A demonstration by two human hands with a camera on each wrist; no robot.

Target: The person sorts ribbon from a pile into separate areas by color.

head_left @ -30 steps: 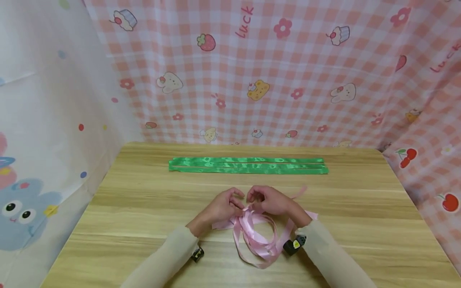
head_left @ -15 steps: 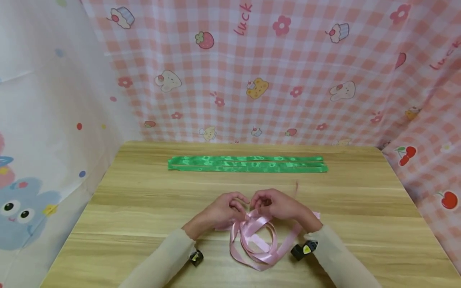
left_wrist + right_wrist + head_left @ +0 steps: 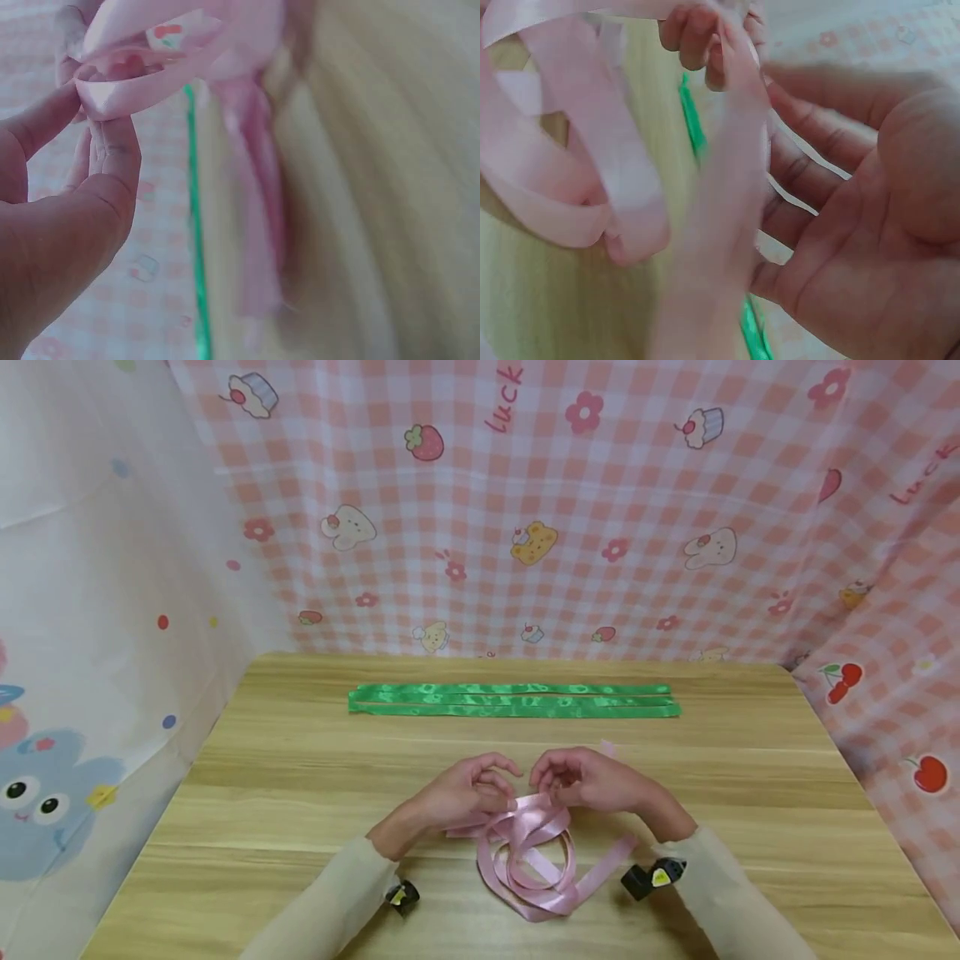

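A loosely coiled pink satin ribbon (image 3: 564,902) hangs in front of the person, its upper strands gathered between both hands. The left hand (image 3: 465,795) pinches a band of it between thumb and fingers; in the left wrist view that pink ribbon (image 3: 124,97) loops past the fingertips (image 3: 112,139). To the right, the right hand (image 3: 600,779) pinches another stretch with thumb and fingertips, its other fingers bent. A blurred length of ribbon (image 3: 712,202) runs down from this pinch in the right wrist view. Between the hands a short span of ribbon is drawn across.
Several folded lengths of green ribbon (image 3: 517,701) lie side by side near the back of the wooden table (image 3: 300,793). A pink checked curtain (image 3: 480,510) stands behind it, and a white printed cloth (image 3: 112,568) on the left.
The right hand has moved to the right, away from the left hand, widening the ribbon span between them. The left hand has shifted slightly left. The green ribbons stay in place.
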